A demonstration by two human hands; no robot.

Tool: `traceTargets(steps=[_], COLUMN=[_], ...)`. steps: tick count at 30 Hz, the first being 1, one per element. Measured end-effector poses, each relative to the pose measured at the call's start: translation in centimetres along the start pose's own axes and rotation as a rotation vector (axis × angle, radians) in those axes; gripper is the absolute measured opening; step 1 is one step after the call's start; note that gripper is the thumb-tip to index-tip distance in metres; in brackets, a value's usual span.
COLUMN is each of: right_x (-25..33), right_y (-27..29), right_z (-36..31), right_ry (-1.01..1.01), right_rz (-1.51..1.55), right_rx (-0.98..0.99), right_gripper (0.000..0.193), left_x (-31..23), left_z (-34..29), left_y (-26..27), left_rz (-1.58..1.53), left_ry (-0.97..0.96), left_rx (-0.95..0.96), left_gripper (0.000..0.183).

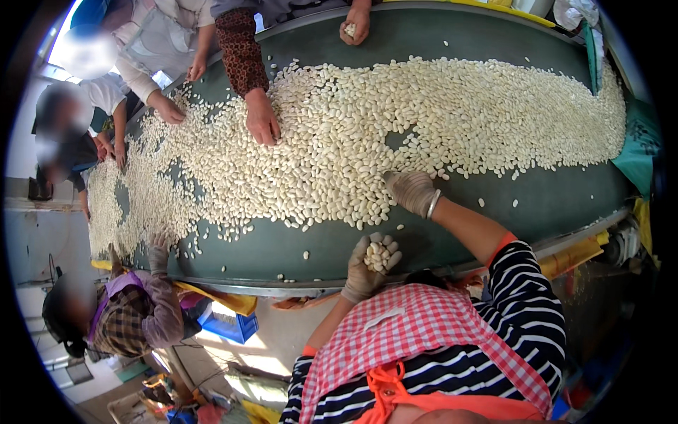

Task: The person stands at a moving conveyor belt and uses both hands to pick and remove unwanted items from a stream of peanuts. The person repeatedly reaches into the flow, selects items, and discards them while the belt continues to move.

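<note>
Large white beans (311, 155) lie in a thick spread along a dark green belt (494, 201). My left hand (360, 272), in a pale work glove, is cupped near the belt's front edge around a small heap of white beans (380, 256). My right hand (412, 192), gloved too and with a bracelet at the wrist, reaches to the near border of the spread. Its fingers are drawn together with the tips at the beans; what they hold, if anything, is hidden.
Across the belt, one co-worker's hand (262, 121) touches the beans and the other (355, 27) holds some. More people work at the left. A gloved co-worker (134, 311) stands at the near left, beside a blue crate (236, 325). Green cloth (639, 152) hangs at the right end.
</note>
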State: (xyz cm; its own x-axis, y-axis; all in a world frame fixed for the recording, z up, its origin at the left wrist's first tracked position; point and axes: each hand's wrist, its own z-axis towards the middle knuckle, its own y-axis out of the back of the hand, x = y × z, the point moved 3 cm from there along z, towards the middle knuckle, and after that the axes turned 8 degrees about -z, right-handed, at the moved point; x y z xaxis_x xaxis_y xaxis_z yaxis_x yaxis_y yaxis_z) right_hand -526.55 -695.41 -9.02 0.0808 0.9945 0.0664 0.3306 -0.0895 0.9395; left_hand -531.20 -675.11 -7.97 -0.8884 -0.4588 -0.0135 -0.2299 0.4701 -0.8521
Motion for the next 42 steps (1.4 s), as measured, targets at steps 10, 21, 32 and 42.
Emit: traceTargets(steps=[10, 21, 32, 42], right_x=[-8.8, -11.7, -8.3, 1.5], right_y=[-2.3, 0.9, 0.0, 1.4], right_z=[-0.6, 7.2, 2.8, 3.8], right_ry=[-0.052, -0.264, -0.042, 0.171], right_rz=[1.588, 0.103, 1.198, 0.103], right_rx=[0.046, 0.104, 0.078, 0.118], right_gripper=[0.022, 0.027, 0.02, 0.02], left_x=[2.8, 5.5, 7.8, 5.6], left_z=[1.1, 2.2, 3.4, 0.8], left_y=[-1.2, -0.9, -1.4, -1.7], left_rz=[-0.046, -0.038, -0.101, -0.2], left_ry=[-0.012, -0.03, -0.051, -0.197], left_rx=[0.004, -0.05, -0.002, -0.024], left_gripper=[0.031, 0.031, 0.027, 0.029])
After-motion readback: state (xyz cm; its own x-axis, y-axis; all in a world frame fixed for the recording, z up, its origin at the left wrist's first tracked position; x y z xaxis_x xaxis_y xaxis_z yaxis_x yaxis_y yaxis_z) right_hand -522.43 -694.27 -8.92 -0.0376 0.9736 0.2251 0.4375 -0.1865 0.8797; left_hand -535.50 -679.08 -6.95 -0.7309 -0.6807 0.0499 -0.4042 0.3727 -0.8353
